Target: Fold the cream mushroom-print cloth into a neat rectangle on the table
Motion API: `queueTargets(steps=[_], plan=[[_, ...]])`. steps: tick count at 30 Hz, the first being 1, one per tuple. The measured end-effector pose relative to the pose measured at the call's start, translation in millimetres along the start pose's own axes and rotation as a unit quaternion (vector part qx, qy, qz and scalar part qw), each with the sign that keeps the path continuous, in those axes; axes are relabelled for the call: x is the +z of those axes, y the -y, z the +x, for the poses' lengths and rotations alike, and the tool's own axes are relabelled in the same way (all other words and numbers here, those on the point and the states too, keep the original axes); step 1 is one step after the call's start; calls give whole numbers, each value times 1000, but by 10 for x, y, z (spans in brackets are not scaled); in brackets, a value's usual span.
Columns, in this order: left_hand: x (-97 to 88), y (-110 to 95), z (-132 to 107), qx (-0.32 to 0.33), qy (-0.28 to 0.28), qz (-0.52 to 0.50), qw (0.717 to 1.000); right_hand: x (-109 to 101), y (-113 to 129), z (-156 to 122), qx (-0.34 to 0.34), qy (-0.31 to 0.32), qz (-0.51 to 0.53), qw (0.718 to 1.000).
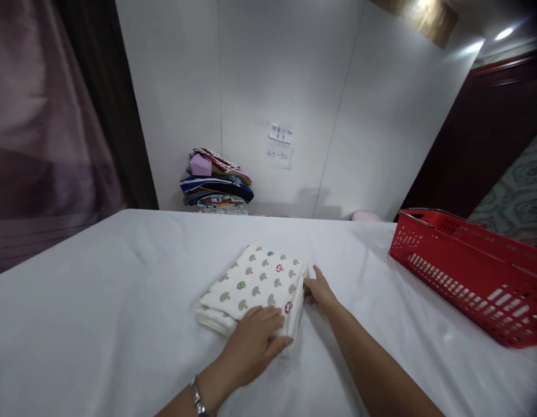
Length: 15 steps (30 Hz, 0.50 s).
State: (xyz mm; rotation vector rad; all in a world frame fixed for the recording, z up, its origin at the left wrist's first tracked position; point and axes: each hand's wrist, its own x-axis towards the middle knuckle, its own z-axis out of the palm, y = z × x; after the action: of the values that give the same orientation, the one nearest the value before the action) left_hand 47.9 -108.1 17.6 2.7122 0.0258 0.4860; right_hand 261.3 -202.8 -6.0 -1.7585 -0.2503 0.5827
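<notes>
A folded white cloth with a mushroom print (pixel 255 281) lies in the middle of the white-covered table (pixel 99 313). My left hand (pixel 253 341) rests flat on its near corner, fingers stretched out over the fabric. My right hand (pixel 318 289) touches the cloth's right edge, with its fingers curled against the folded layers. A metal bracelet sits on my left wrist.
A red plastic basket (pixel 472 272) stands at the table's right edge. A stack of folded colourful clothes (pixel 216 182) sits at the back against the white wall, beside two paper notes (pixel 280 145). A curtain hangs at the left.
</notes>
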Motion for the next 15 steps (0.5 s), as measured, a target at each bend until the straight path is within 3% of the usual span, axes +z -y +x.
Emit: queueTargets(steps=[4,7,11,15], plan=[[-341,270,433,-53,-58,41,996,21,26,16,-6,7,7,1000],[-477,632,839,-100,-33,94,990,48,27,46,-18,-1,-14,1000],[-356,1081,1124,-196,36,106,974,82,-23,114,-33,0,-39,999],[-83,1302,1063,-259,49,96,960,85,-56,147,-43,5,-43,998]])
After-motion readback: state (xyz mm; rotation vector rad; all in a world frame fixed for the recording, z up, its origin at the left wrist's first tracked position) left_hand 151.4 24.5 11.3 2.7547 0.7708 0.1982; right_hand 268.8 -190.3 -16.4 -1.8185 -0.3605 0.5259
